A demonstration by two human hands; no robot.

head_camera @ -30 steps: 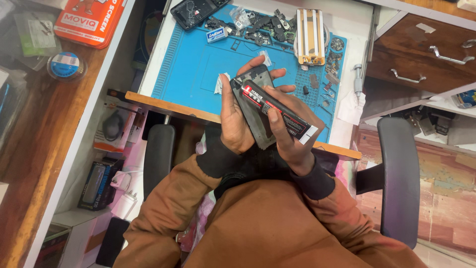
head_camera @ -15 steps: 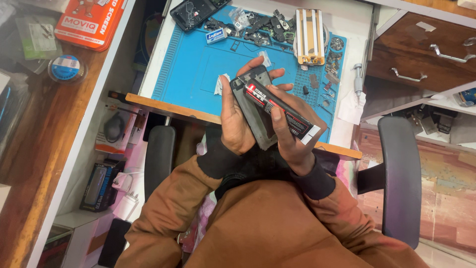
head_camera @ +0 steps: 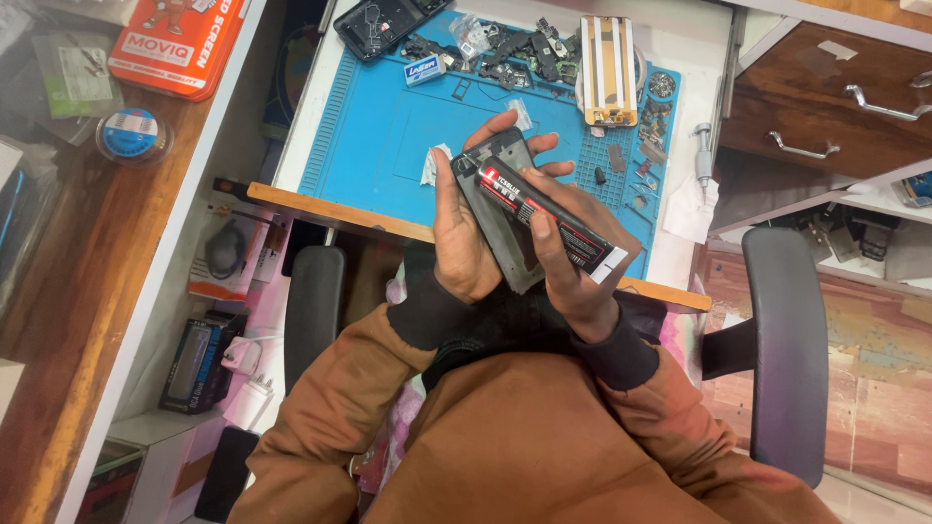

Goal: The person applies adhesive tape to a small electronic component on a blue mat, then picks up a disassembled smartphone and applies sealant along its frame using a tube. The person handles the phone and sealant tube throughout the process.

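My left hand (head_camera: 464, 243) cups a grey phone frame (head_camera: 505, 218) from beneath, fingers wrapped round its far edge, holding it just above the near edge of the blue work mat (head_camera: 379, 146). My right hand (head_camera: 573, 257) pinches a black-and-red glue tube (head_camera: 544, 213) flat across the frame, nozzle pointing to ten o'clock. Loose phone parts (head_camera: 505, 44) lie at twelve o'clock on the mat.
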